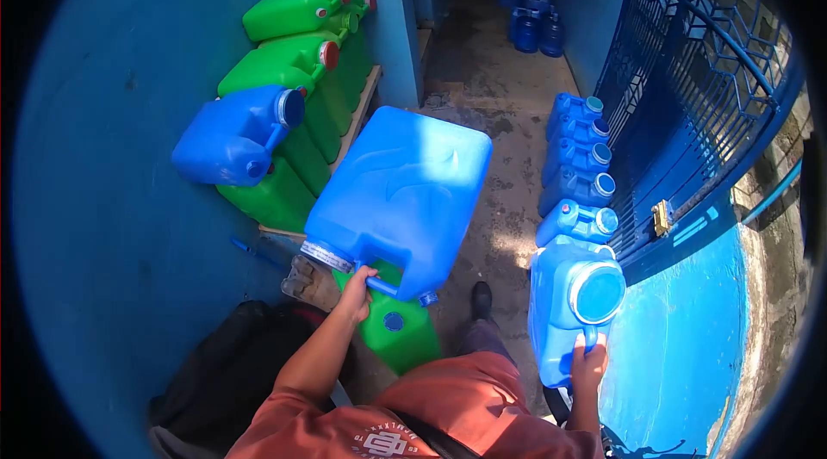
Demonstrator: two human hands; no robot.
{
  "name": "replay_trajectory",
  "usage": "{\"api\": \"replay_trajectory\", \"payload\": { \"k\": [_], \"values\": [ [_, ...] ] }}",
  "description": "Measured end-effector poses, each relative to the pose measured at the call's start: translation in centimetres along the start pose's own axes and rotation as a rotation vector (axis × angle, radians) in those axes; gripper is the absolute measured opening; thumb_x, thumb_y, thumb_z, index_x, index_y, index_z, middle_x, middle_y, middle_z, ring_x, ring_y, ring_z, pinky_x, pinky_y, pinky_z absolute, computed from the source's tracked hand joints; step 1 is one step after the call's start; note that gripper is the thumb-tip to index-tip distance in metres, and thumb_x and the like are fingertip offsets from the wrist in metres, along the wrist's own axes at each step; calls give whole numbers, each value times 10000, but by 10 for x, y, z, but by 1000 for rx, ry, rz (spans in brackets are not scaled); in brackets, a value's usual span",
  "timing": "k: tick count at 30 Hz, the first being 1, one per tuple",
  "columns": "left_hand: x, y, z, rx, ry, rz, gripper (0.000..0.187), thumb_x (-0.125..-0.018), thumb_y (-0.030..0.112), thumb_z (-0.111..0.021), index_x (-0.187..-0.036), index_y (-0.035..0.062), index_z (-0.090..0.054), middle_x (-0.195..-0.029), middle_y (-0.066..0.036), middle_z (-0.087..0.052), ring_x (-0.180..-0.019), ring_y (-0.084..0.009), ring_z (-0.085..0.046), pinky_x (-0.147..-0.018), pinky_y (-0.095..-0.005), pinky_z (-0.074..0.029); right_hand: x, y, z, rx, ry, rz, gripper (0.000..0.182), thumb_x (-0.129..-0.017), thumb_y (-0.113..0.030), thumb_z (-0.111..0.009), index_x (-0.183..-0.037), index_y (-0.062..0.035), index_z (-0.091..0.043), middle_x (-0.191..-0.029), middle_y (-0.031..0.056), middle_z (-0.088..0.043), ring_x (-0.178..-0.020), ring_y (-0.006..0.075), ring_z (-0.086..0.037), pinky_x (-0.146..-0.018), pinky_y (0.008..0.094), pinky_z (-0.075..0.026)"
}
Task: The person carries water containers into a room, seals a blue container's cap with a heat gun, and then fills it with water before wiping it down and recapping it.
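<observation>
A large blue jug (405, 183) is held tilted in front of me, its wide neck pointing down and to the left. My left hand (360, 287) is closed around its handle. On the right, my right hand (589, 362) grips the handle of another blue jug (556, 304), which has a round light-blue cap. Partly hidden below the left jug is a green jug (401, 334) near my legs. Beyond the right jug, several smaller blue containers (575, 175) stand in a row.
Green jugs (289, 63) and a blue jug (228, 136) are stacked on the left by the wall. A black bag (228, 373) lies lower left. A blue metal gate (689, 89) stands on the right. Round blue bottles (527, 28) line the far passage.
</observation>
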State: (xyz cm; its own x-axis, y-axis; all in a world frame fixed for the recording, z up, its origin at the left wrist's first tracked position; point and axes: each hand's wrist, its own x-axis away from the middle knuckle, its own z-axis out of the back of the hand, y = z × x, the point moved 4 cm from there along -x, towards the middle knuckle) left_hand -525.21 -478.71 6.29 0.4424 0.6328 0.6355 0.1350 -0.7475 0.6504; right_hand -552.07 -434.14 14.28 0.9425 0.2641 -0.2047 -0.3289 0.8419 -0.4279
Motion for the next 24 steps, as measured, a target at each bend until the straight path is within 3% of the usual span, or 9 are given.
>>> {"api": "replay_trajectory", "payload": {
  "k": [3,4,5,8,11,14,18,22,24],
  "values": [
    [-74,-1,13,9,49,74,152,-856,234,-642,-871,107,-559,-805,-36,-560,-759,-190,-590,-709,-367,-530,-135,-79,-15,-535,136,182,289,-993,-262,-606,-1120,-8,-553,-777,82,-595,-666,209,-594,-595,357,-470],
    [-96,1,12,-4,51,124,159,-857,241,-644,-874,105,-563,-805,-36,-558,-766,-191,-593,-697,-368,-531,-178,-92,-27,-842,-95,-141,254,-1024,-285,-572,-1109,-49,-529,-739,-2,-520,-573,85,-486,-500,273,-416],
    [-78,14,-14,3,96,99,179,-856,255,-650,-881,96,-571,-788,-37,-563,-742,-189,-596,-664,-364,-523,-222,-105,-28,-1081,-65,-102,231,-1042,-305,-539,-1093,-83,-507,-686,-28,-449,-504,45,-404,-446,223,-352],
    [-158,21,-6,-112,174,108,194,-853,262,-657,-881,80,-599,-769,-45,-585,-692,-183,-591,-639,-357,-506,-349,-205,-95,-1534,-200,-121,237,-1068,-365,-466,-997,-143,-509,-653,-53,-396,-475,54,-391,-440,227,-373],
    [-216,31,-4,-159,254,108,213,-853,267,-661,-890,59,-636,-766,-57,-613,-650,-177,-579,-618,-354,-487,-428,-345,-194,-1875,-729,-188,262,-1072,-376,-442,-954,-158,-525,-636,-69,-401,-469,38,-390,-420,191,-340],
    [-242,52,3,-178,418,59,227,-854,265,-665,-892,41,-662,-781,-68,-629,-650,-173,-576,-636,-344,-481,-430,-494,-287,-2037,-1235,-220,269,-1071,-362,-443,-920,-155,-525,-610,-68,-390,-469,42,-381,-410,175,-312],
    [-279,54,21,-115,562,-9,287,-841,250,-689,-991,5,-690,-895,-74,-656,-795,-178,-603,-747,-334,-497,-393,-692,-393,-1772,-1526,-403,227,-1037,-326,-537,-899,-147,-515,-629,-52,-420,-501,60,-391,-446,202,-357],
    [-281,49,32,-7,663,-96,312,-825,239,-702,-1034,9,-670,-920,-78,-649,-825,-198,-613,-757,-351,-509,-336,-845,-464,-1970,-1748,-340,260,-982,-328,-644,-941,-115,-501,-756,5,-513,-636,126,-512,-584,268,-477],
    [-268,33,35,30,704,-66,320,-817,232,-713,-1048,14,-678,-933,-68,-657,-843,-194,-613,-776,-346,-508,-334,-898,-464,-1955,-1671,-75,561,-904,-355,-737,-1260,-36,-443,-1110,107,-539,-942,222,-604,-795,344,-532]
  ]
}}
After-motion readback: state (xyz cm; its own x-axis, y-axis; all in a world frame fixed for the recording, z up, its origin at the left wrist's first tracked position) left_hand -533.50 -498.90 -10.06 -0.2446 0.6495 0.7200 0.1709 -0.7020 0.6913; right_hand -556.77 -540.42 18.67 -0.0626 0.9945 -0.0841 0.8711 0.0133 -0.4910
